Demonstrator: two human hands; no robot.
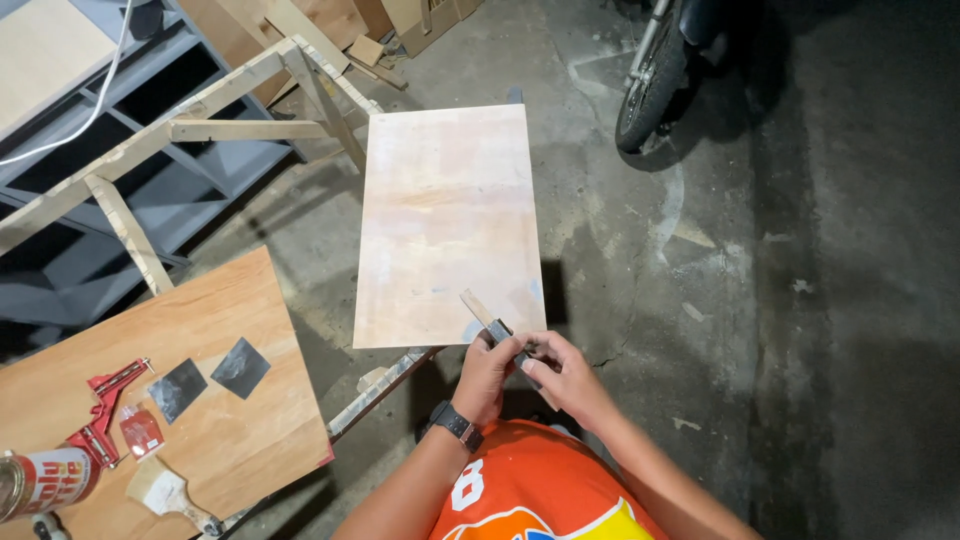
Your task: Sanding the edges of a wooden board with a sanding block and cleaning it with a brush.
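Both hands meet at the near edge of a pale plywood panel (447,215), left hand (487,375) and right hand (563,375) together pinching a thin wooden strip (487,316) angled upward.

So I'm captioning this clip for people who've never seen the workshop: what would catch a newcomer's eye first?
The pale board in the middle, lying flat over the concrete floor. At its near edge both hands, left and right, grip a putty knife. At lower left, a wooden panel carries a red clamp, a can and a brush.
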